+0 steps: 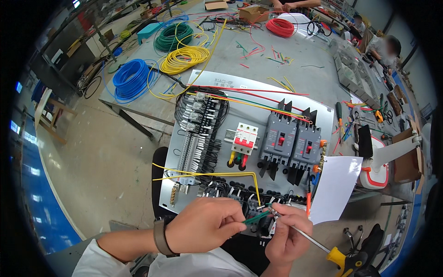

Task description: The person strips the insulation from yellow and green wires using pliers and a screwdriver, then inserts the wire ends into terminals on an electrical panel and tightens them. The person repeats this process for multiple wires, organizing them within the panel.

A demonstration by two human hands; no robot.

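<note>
My left hand (pixel 203 224), with a dark watch strap on the wrist, pinches green wire (pixel 256 218) between thumb and fingers. Close beside it, my right hand (pixel 288 235) is closed around the metal shaft of a screwdriver (pixel 338 256); its yellow and black handle sticks out toward the lower right. The green wire's far end meets my right fingertips, and I cannot tell whether they grip it too. Both hands are over the near edge of a metal mounting plate (pixel 240 99), by a row of dark components (pixel 244 196). Bent yellow wires (pixel 217 174) lie across that row.
The plate carries two grey breakers (pixel 279 138), a white and red breaker (pixel 244 138) and a terminal strip (pixel 188 150). White paper (pixel 337 184) overhangs its right side. Blue (pixel 131 79), yellow (pixel 184 60), green (pixel 174 37) and red (pixel 279 27) wire coils sit behind. Other people work farther back.
</note>
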